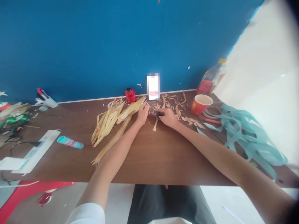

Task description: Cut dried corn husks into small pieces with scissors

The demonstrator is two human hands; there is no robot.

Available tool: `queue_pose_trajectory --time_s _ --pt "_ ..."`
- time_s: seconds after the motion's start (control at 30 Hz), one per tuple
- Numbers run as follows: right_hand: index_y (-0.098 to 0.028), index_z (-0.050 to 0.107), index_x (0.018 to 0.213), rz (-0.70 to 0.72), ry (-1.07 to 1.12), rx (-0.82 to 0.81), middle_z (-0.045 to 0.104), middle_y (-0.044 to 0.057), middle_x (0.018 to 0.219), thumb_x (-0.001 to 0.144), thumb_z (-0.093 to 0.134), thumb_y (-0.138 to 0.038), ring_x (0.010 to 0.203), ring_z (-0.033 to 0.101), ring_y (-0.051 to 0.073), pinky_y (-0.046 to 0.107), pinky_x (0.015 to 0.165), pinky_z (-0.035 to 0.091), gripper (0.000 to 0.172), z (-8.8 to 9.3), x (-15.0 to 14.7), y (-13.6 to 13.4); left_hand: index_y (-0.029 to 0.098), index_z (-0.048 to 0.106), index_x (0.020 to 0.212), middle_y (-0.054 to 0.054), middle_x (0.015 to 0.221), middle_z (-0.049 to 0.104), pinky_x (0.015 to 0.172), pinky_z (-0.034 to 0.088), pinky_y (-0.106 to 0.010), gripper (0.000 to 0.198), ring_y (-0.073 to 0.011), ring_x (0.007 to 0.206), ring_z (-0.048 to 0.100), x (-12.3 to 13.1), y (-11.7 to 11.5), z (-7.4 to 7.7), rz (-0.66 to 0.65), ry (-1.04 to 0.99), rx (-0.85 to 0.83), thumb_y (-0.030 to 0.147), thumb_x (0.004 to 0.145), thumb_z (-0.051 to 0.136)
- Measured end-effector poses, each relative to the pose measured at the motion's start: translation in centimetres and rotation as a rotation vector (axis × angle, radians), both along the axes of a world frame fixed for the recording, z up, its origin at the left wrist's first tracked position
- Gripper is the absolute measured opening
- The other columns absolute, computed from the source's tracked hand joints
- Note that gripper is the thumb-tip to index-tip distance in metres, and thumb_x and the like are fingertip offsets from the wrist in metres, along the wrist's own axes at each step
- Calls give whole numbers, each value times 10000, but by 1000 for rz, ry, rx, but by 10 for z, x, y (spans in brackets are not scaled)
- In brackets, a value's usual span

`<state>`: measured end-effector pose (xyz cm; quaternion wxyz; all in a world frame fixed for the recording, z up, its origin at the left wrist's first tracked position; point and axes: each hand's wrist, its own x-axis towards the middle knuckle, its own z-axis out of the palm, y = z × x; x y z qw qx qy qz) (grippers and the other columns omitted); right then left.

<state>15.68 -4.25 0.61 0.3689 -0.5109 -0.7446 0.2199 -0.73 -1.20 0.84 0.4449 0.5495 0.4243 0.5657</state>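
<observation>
My right hand is closed round the dark handles of a pair of scissors, whose blades point up and left toward my other hand. My left hand is closed in a pinch just left of the blade tips; what its fingers hold is too small to make out. Dried corn husks lie in bundles to the left of that hand, with a long strip running under my left forearm. Cut husk scraps are scattered behind and to the right of my right hand.
A lit phone leans on the blue wall beside a red spool. On the right are a red paper cup, a bottle and tangled teal ribbon. A power strip and blue tube lie left.
</observation>
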Motion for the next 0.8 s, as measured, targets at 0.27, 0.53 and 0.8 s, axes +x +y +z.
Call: queue_pose_trajectory --time_s 0.27,0.53,0.8 --pt "-224 763 919 -78 -11 54 728 25 749 716 579 -180 720 657 215 292 673 471 277 1 -1 -2 189 388 592 46 498 386 478 275 -225 302 -79 470 360 3 -4 4 -16 86 14 221 871 500" --pt "-164 677 1085 -123 384 46 735 65 924 759 574 -266 847 677 218 328 765 533 357 -2 1 4 162 585 727 -8 680 616 534 409 -227 304 -87 534 504 4 -3 3 -63 97 27 439 842 635" --pt "-165 578 1202 -120 521 74 723 80 981 770 640 -323 886 680 198 334 827 540 464 1 -1 2 135 672 813 -43 746 689 560 467 -225 265 -102 600 573 5 2 -7 -119 117 21 395 774 701"
